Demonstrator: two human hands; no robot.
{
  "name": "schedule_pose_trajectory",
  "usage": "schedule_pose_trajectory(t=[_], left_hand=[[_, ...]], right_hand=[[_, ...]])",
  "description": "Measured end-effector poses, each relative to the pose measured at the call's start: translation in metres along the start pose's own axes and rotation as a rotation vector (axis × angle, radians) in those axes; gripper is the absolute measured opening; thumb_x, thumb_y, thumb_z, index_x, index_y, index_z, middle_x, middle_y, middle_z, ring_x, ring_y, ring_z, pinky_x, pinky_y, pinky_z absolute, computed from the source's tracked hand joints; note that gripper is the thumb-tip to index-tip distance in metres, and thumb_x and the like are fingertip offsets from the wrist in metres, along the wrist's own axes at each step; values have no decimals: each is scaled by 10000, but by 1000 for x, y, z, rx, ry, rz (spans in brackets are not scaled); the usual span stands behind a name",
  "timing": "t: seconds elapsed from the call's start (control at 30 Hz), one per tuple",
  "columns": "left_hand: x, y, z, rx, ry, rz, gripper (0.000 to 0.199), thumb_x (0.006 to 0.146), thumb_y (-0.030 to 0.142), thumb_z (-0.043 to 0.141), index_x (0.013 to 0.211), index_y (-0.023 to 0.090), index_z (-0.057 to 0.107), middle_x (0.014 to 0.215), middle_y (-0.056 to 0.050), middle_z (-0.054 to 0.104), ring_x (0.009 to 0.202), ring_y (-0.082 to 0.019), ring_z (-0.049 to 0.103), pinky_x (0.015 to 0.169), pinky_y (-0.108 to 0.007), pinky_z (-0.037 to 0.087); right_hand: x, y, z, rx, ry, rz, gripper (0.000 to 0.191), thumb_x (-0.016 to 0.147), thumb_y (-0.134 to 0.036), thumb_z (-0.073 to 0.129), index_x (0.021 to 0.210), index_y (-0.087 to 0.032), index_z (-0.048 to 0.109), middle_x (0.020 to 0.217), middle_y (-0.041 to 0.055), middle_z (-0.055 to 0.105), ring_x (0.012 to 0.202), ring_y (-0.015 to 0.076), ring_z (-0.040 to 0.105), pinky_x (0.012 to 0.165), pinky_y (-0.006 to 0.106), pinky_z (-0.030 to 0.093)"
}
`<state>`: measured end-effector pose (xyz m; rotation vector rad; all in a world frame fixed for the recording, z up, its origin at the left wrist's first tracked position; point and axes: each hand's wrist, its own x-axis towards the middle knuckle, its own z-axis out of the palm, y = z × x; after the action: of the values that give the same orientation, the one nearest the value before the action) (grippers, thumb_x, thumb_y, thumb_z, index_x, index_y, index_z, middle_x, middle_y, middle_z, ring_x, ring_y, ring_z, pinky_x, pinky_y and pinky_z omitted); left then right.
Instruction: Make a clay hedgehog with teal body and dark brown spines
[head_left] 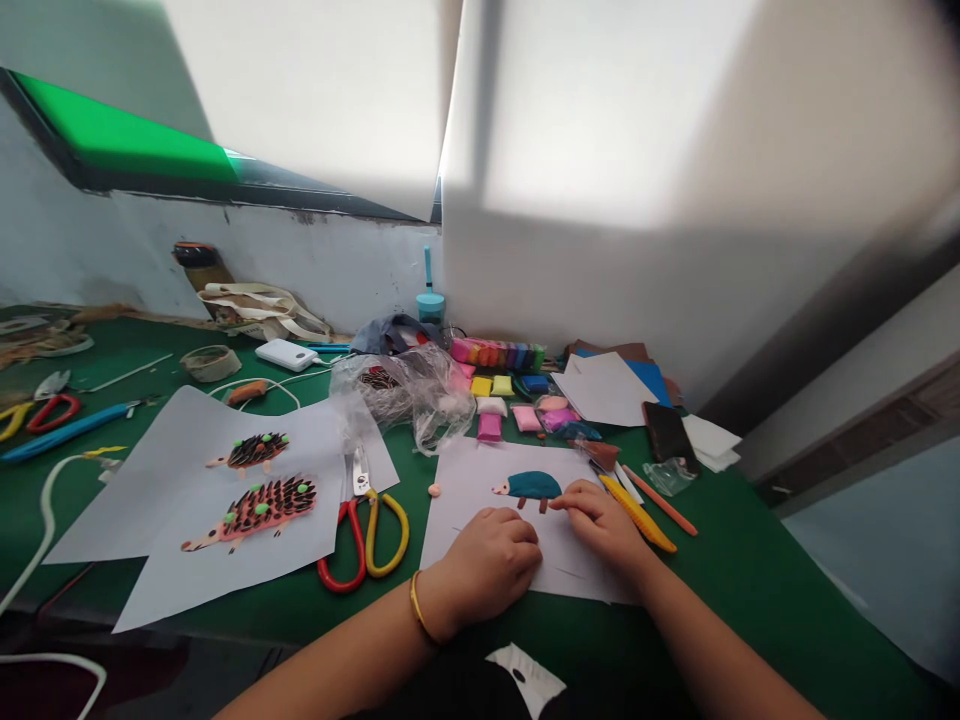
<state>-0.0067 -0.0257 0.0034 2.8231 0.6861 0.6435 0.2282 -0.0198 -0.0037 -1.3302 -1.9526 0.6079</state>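
A blue clay hedgehog figure (532, 486) with a pink face and brown legs lies on a white sheet (469, 470). My right hand (600, 520) reaches in from the right, its fingertips touching the figure's rear lower end; whatever the fingers may pinch is too small to make out. Resting on the sheet below the figure, my left hand (491, 560) has its fingers curled together, and nothing shows in them. A small pale clay ball (434, 490) sits at the sheet's left edge.
Scissors (367, 530) lie left of the sheet, beside papers bearing two finished hedgehogs (259, 510). Behind are a plastic bag (405, 390) and colored clay packs (490, 427). A yellow cutter (637, 512), an orange stick (660, 500) and a phone (670, 436) are right.
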Motion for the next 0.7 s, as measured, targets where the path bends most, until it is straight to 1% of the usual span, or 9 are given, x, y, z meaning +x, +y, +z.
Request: schedule_pose_trajectory(t=[0.1, 0.17, 0.27, 0.3, 0.37, 0.43, 0.5, 0.63, 0.7], left_hand=[[0, 2, -2, -18, -22, -18, 129, 904, 197, 529, 908, 207, 657, 996, -34, 674, 960, -194, 568, 903, -345, 415], [0, 3, -3, 1, -36, -20, 130, 889, 209, 548, 967, 214, 653, 995, -44, 663, 965, -204, 563, 882, -352, 416], [0, 4, -6, 43, -58, -26, 287, 848, 253, 611, 1135, 251, 618, 990, -46, 641, 957, -219, 554, 829, -357, 422], [0, 4, -6, 53, -66, -29, 321, 841, 275, 626, 1161, 263, 608, 987, -46, 633, 957, -222, 551, 819, -357, 422], [-1, 4, -7, 67, -72, -38, 277, 845, 322, 635, 1118, 270, 627, 977, -46, 619, 963, -223, 545, 823, -358, 421], [-2, 3, -7, 78, -66, -52, 179, 855, 351, 629, 1005, 257, 658, 959, -49, 611, 972, -224, 541, 844, -368, 419], [-3, 2, -5, 79, -42, -68, 128, 861, 344, 623, 912, 236, 669, 946, -53, 611, 981, -226, 540, 859, -377, 421], [-7, -1, -1, 39, 28, -64, 129, 867, 281, 600, 807, 193, 673, 924, -65, 624, 969, -221, 557, 866, -371, 444], [-8, -2, 1, 29, 45, -49, 154, 867, 249, 584, 764, 177, 672, 898, -68, 629, 930, -213, 569, 847, -358, 459]], right_hand=[[3, 0, -1, 5, 10, 4, 300, 831, -145, 463, 888, -225, 746, 910, 68, 651, 883, 219, 628, 832, 378, 497], [4, 0, -2, 12, 24, 11, 273, 833, -157, 464, 872, -216, 728, 898, 71, 657, 882, 223, 628, 826, 383, 500], [3, 1, -1, 10, 17, 44, 249, 834, -172, 459, 882, -210, 700, 911, 68, 675, 896, 226, 635, 826, 389, 506], [2, 2, -1, 3, 8, 56, 242, 834, -177, 460, 891, -210, 693, 926, 67, 682, 904, 227, 638, 829, 391, 508], [-1, 3, 1, -20, 0, 80, 229, 834, -187, 468, 911, -215, 682, 957, 66, 692, 919, 230, 643, 834, 396, 513], [-6, 0, 2, -40, 1, 109, 229, 830, -190, 477, 943, -223, 673, 978, 64, 697, 918, 233, 649, 828, 395, 520], [-10, -6, 3, -43, -12, 141, 240, 827, -188, 481, 981, -231, 660, 978, 60, 699, 899, 230, 655, 806, 387, 528], [-15, -23, 1, -20, -89, 174, 246, 826, -173, 480, 994, -239, 649, 959, 49, 693, 877, 219, 654, 780, 365, 531], [-12, -28, -1, -16, -107, 142, 246, 827, -151, 474, 969, -236, 655, 983, 52, 682, 897, 216, 644, 790, 359, 526]])
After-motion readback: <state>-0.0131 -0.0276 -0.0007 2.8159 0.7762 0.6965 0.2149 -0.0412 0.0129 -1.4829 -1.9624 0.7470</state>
